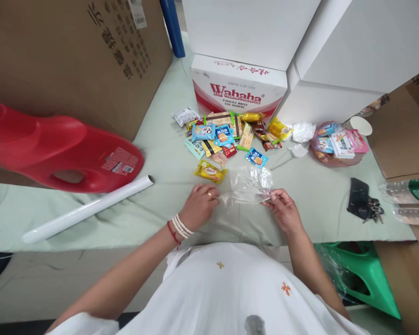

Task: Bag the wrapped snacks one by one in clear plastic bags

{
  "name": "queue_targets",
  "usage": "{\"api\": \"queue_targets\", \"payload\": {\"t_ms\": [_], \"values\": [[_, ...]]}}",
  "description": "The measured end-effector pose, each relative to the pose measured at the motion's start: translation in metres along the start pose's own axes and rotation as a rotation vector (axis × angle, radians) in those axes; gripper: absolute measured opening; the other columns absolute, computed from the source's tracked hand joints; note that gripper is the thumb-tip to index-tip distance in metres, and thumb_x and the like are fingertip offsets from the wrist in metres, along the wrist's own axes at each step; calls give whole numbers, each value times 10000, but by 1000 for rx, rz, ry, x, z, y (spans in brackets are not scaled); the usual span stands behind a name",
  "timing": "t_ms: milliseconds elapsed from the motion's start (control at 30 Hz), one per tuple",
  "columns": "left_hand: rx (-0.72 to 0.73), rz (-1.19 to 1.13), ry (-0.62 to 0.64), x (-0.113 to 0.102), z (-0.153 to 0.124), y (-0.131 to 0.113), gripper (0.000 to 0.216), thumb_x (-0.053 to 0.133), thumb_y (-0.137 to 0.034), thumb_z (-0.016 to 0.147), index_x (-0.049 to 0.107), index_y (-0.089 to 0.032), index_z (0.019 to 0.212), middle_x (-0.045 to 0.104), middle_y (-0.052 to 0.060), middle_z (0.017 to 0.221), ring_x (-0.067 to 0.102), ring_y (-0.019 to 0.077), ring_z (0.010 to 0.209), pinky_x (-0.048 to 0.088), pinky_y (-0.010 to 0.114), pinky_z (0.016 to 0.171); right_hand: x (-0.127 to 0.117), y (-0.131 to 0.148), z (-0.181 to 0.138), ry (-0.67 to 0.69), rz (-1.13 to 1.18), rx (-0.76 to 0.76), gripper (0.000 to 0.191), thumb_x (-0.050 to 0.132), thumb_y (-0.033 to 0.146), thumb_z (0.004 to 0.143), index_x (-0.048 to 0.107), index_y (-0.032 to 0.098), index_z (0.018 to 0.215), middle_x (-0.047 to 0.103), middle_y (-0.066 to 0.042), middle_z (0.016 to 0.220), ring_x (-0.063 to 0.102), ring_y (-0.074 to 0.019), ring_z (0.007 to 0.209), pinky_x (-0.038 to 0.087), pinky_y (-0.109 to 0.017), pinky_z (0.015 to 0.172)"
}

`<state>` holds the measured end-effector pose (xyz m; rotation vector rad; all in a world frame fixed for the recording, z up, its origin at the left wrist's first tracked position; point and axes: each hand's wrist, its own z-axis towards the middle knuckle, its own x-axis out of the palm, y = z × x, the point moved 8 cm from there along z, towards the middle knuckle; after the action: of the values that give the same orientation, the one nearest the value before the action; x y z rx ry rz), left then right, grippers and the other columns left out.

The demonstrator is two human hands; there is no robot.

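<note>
A clear plastic bag (pixel 249 184) is stretched between my two hands, just above the front part of the table. My left hand (pixel 200 204) pinches one end of it, with a ring on one finger and beads at the wrist. At the opposite end, my right hand (pixel 284 209) grips the bag's edge between thumb and fingers. Right beyond my left hand lies a yellow snack packet (pixel 210 172). Farther back is a heap of small wrapped snacks (pixel 223 135), with a blue snack packet (pixel 256 157) at its near side.
Behind the snacks stands a Wahaba-style water carton (pixel 237 90). On the left are a red jug (pixel 70 149), a white roll (pixel 91 209) and a cardboard box (pixel 73 60). A snack bowl (pixel 335 160), keys (pixel 373 211) and stacked cups (pixel 405 190) lie right; a green stool (pixel 377 279) sits below.
</note>
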<state>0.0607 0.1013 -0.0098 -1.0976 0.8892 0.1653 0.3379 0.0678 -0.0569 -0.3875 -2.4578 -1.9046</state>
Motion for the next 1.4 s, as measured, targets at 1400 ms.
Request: {"api": "queue_targets", "payload": {"t_ms": [1400], "values": [[-726, -711, 62, 45, -34, 43, 418, 698, -597, 753, 716, -184, 814, 561, 1, 710, 494, 132, 597, 366, 257, 538, 38, -36, -2, 67, -21, 373, 483, 917, 485, 574, 615, 179, 794, 590, 51, 577, 341, -32, 395, 157, -183, 378]]}}
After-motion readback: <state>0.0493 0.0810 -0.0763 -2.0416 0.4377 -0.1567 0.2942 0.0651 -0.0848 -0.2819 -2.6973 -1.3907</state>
